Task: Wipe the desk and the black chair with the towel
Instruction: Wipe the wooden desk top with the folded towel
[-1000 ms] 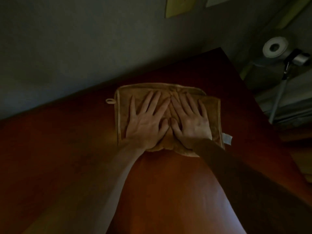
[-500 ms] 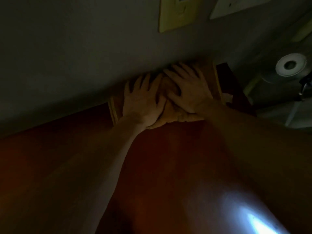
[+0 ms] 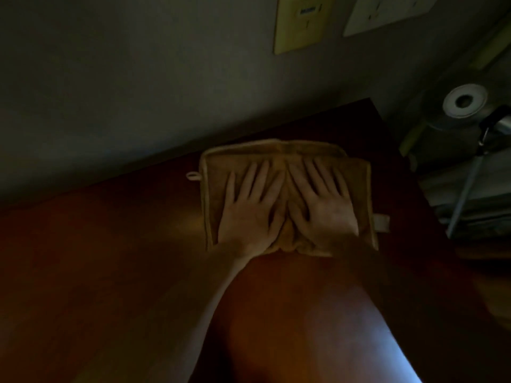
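A reddish-brown wooden counter (image 3: 110, 258) fills the lower part of the dim view, its polished top showing a faint sheen left of the cloth and a pale bluish glare at the near right. The tan towel (image 3: 276, 153) lies folded flat on the counter close to its far edge and toward its far right corner. A small hanging loop (image 3: 193, 176) sticks out at the towel's far left corner and a white tag (image 3: 381, 222) at its right side. The left grip (image 3: 249, 214) and the right grip (image 3: 323, 211) lie side by side on the towel, both fully open, palms down and fingers straight and spread toward the wall, pressing the cloth and curling round nothing. Fabric bunches up in a ridge between the thumbs. Behind the counter rises a plain grey wall (image 3: 110, 92) bearing a yellowish plate (image 3: 300, 23) and a white plate (image 3: 387, 12). Beyond the counter's right edge sit a round white ring-shaped object (image 3: 464, 102) and a slanting metal rod (image 3: 464, 192), both too dark to identify.
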